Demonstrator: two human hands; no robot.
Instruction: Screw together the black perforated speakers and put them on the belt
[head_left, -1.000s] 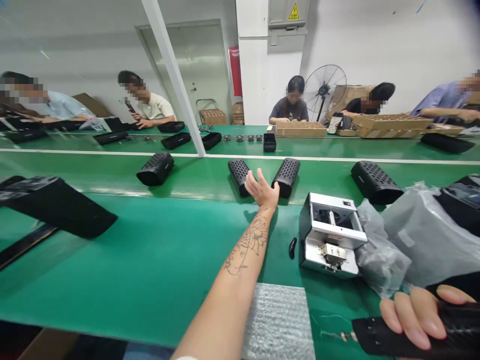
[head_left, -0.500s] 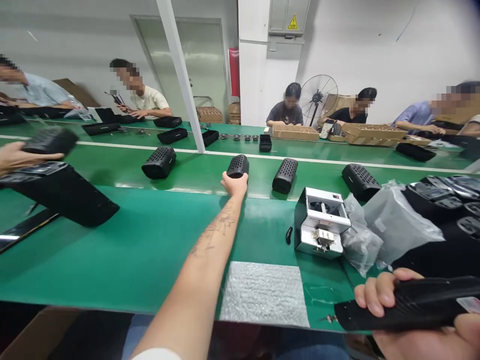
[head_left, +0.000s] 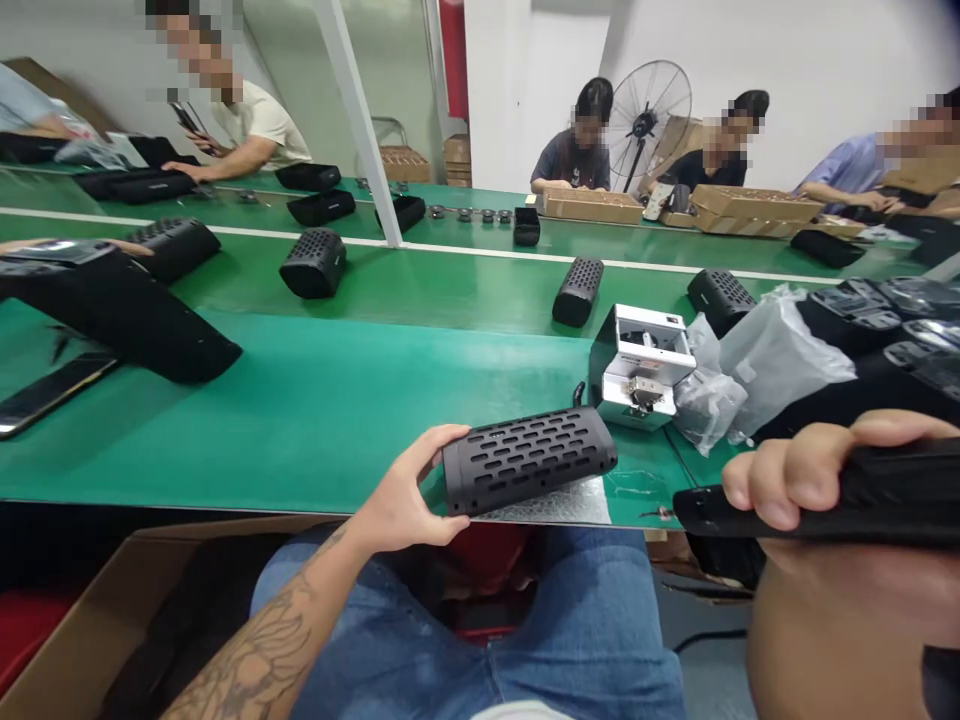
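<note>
My left hand grips one end of a black perforated speaker shell and holds it level over the near edge of the green bench, above a grey foam pad. My right hand is closed around a long black flat part at the right edge of the view. More perforated speaker shells lie on the conveyor belt, one at the middle, one to the left and one at the right.
A small white metal machine stands beside crumpled plastic bags. A large black housing and a phone lie on the left. Other people sit along the far side, with cardboard trays and a fan. A cardboard box sits under the bench.
My left hand took a speaker shell off the conveyor and pulled it back to the near bench edge. The view tilted down to show my lap. My right hand kept its hold.
</note>
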